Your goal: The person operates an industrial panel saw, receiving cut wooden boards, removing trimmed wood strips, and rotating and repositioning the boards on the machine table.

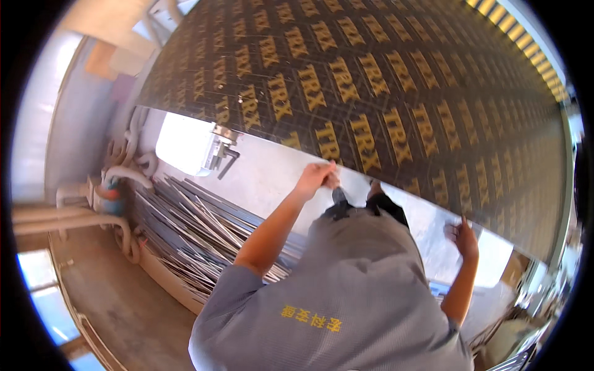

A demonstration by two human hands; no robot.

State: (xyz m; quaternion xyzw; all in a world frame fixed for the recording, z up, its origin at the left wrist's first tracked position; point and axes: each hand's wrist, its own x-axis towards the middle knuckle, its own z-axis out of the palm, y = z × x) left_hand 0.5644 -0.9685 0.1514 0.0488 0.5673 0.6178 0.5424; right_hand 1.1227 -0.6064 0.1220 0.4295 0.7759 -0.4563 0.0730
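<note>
Left grip (314,178) closed on edge of patterned board (365,93), right grip (466,240) at same edge, hold unclear

Patterned board (371,80) cut off above, grey shirt (371,278) below, right hand (464,240) blurred (slightly)

A: What's worn, asap?
B: Grey textured short-sleeved fabric shirt (365,287), w/ yellow printed characters (311,318) across front, well back from bare L hand (317,179).
A: Btwn that & bare R hand (463,238)?
B: Black cloth legwear (390,208), cut unclear. Forearms (272,232) bare too.
</note>
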